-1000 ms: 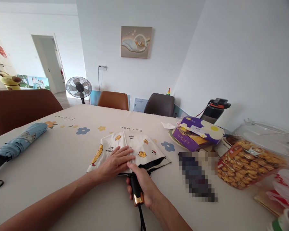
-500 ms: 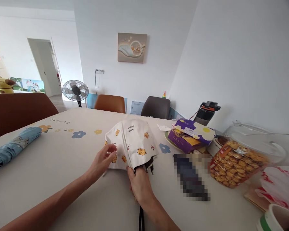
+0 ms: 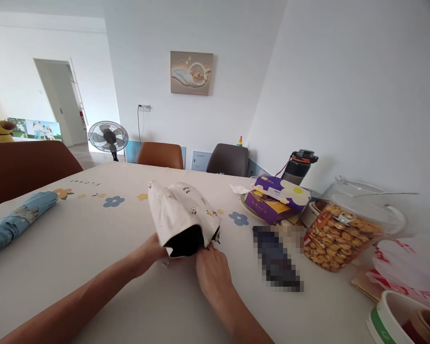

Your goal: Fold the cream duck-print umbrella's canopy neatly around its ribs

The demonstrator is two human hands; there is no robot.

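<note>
A white folding umbrella (image 3: 181,210) with yellow duck prints and a black lining sits over the table in front of me, its loose canopy bunched and its open edge toward me. My right hand (image 3: 213,270) is closed at the canopy's lower edge, around the umbrella's handle end, which the hand mostly hides. On the other side, my left hand (image 3: 152,253) reaches under the left edge of the canopy. The fabric covers its fingers, so their grip does not show.
A folded blue umbrella (image 3: 23,220) lies at the left. On the right are purple boxes (image 3: 268,205), a black bottle (image 3: 297,167), a pixelated dark item (image 3: 277,260), a snack tub (image 3: 338,239), a plastic bag (image 3: 408,267) and a paper cup (image 3: 383,320). Chairs surround the table (image 3: 93,229).
My left hand has gone from the canopy's printed outer side to beneath its left edge. The canopy has lifted and turned, showing more black lining. The right hand keeps hold.
</note>
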